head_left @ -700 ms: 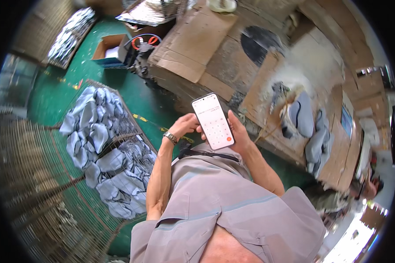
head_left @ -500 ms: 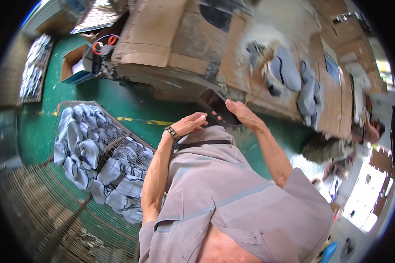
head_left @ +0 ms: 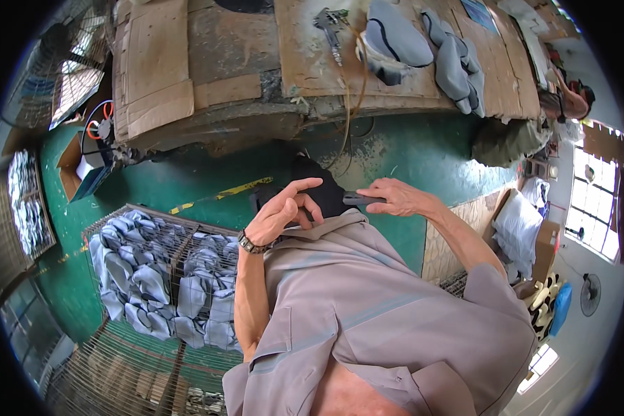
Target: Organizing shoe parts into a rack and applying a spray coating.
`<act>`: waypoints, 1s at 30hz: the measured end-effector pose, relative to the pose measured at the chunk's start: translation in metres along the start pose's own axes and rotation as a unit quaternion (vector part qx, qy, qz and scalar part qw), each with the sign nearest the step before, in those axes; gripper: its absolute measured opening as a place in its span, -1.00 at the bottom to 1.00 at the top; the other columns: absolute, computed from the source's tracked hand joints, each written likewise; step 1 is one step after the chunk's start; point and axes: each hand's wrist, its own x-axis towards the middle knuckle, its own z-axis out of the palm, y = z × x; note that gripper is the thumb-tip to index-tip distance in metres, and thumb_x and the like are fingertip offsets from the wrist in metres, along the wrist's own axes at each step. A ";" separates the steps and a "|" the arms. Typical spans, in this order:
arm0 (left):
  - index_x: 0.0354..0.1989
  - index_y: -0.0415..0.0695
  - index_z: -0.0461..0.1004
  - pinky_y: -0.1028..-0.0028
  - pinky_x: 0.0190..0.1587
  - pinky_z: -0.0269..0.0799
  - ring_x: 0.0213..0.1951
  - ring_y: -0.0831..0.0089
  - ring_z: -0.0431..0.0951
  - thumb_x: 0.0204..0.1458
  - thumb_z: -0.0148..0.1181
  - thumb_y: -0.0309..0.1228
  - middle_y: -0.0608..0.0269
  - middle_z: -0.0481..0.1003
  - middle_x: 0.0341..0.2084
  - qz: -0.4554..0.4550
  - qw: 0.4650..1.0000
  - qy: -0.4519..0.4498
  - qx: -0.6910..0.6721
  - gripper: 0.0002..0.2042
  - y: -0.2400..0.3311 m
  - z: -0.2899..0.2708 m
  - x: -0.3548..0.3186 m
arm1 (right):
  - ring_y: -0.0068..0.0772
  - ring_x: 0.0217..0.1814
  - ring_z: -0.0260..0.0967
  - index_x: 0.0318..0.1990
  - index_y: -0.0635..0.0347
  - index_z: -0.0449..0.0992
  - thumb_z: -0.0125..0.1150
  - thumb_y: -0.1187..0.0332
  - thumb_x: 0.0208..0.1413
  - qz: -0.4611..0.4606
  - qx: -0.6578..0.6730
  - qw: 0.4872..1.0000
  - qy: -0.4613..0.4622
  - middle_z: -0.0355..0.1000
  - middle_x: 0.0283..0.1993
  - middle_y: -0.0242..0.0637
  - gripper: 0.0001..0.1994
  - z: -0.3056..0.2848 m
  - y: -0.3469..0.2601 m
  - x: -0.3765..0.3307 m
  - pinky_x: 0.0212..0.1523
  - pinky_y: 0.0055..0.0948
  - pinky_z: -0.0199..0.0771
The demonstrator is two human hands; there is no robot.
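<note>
grey shirt point(head_left: 367, 312) fills the near part of the view, both forearms rising out of it toward the chest. just past the collar, the right hand point(head_left: 402, 200) pinches a dark phone point(head_left: 362, 199) by its right end, thumb on top and fingers curled under. the phone is seen edge-on, lying nearly flat, its long axis running left to right, so its free end points straight at the left hand point(head_left: 284, 211). that hand, with a watch point(head_left: 249, 243) at the wrist, holds nothing: its fingers are loosely spread and half bent, the index finger stretched toward the phone's free end, near it but not touching. the left hand is thus the nearer free one, and the phone lies to its right, level with its fingertips.

beyond the hands is green floor point(head_left: 423, 145). to the left stands a wire cage point(head_left: 152, 222) packed with grey moulded pieces point(head_left: 139, 277). farther off, a bench covered in cardboard point(head_left: 222, 62) carries a spray gun point(head_left: 331, 28) and more grey pieces point(head_left: 423, 48). another person point(head_left: 561, 104) is at its far right end.
</note>
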 end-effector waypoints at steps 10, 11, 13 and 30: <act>0.42 -0.19 0.16 0.52 -0.18 0.48 -0.32 0.50 0.56 0.32 -0.17 0.24 0.13 0.55 -0.16 -0.057 0.997 0.049 0.032 -0.24 -0.010 0.020 0.080 | 0.27 0.08 0.47 0.14 0.27 0.54 -0.07 -0.27 0.30 0.049 0.010 0.997 -0.066 0.56 -0.08 0.20 -0.29 -0.016 0.041 0.049 0.10 0.02 0.44; 0.42 -0.18 0.17 0.52 -0.18 0.49 -0.32 0.50 0.56 0.31 -0.18 0.26 0.13 0.56 -0.17 -0.062 0.996 0.059 0.034 -0.23 -0.010 0.023 0.091 | 0.25 0.09 0.48 0.03 0.36 0.58 -0.11 -0.32 0.29 0.076 0.005 0.995 -0.056 0.55 -0.04 0.21 -0.23 -0.023 0.046 0.042 0.10 0.01 0.45; 0.42 -0.17 0.18 0.55 -0.22 0.46 -0.35 0.53 0.54 0.31 -0.17 0.26 0.12 0.55 -0.16 -0.062 0.995 0.070 0.026 -0.23 -0.012 0.031 0.125 | 0.24 0.10 0.48 0.00 0.38 0.59 -0.11 -0.33 0.29 0.121 0.022 0.991 -0.061 0.55 -0.02 0.21 -0.22 -0.042 0.067 0.036 0.10 0.00 0.45; 0.36 -0.25 0.24 0.40 -0.02 0.52 -0.10 0.34 0.64 0.34 -0.07 0.14 0.07 0.56 -0.10 -0.142 0.971 0.151 0.120 -0.31 -0.026 0.085 0.370 | 0.20 -0.09 0.53 -0.22 0.17 0.67 -0.18 -0.27 0.36 0.134 0.092 0.979 0.124 0.54 -0.11 0.05 -0.33 -0.082 0.245 -0.027 0.00 -0.03 0.54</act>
